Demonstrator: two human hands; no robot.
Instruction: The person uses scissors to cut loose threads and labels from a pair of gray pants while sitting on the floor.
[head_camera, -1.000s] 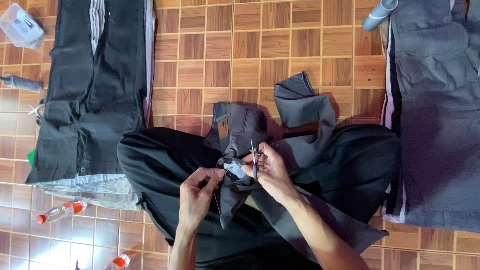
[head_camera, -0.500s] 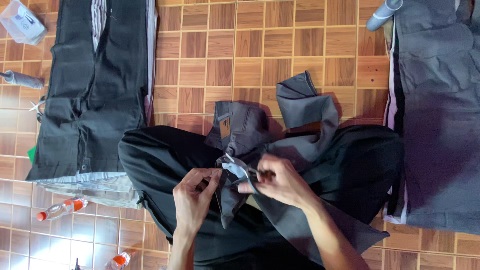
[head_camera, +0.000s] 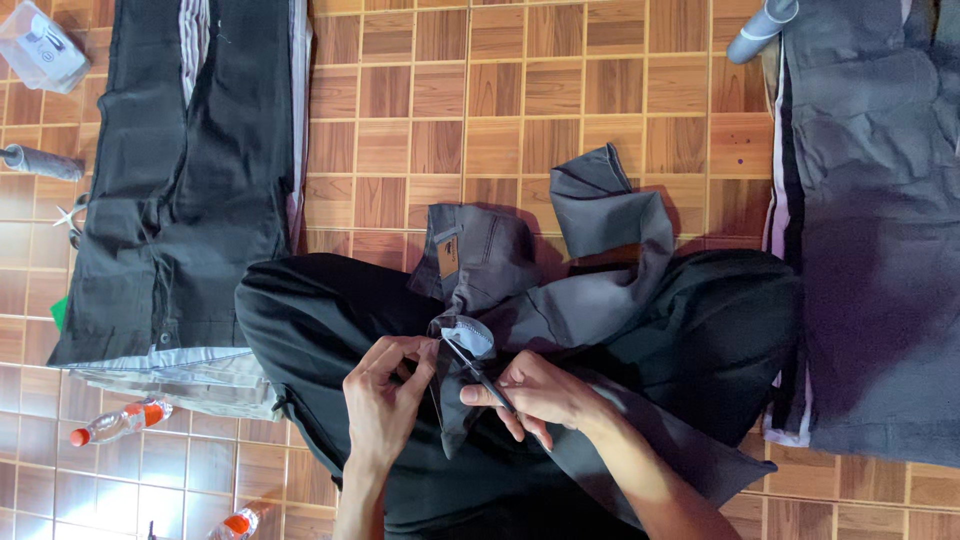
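Bare tiled floor (head_camera: 500, 110) lies open beyond the dark garment (head_camera: 330, 320). Folded black trousers (head_camera: 180, 180) wall off the left, a grey stack (head_camera: 880, 250) the right. Bottles (head_camera: 120, 422) clutter the near-left corner.

Small brown rectangular label (head_camera: 449, 256) on grey garment (head_camera: 560, 290), clear plastic package (head_camera: 40, 48) top left

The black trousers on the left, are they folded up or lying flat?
Lying flat. The black trousers are spread full length on the wooden tile floor, on top of a stack of others, unlike the crumpled grey pair by the hands.
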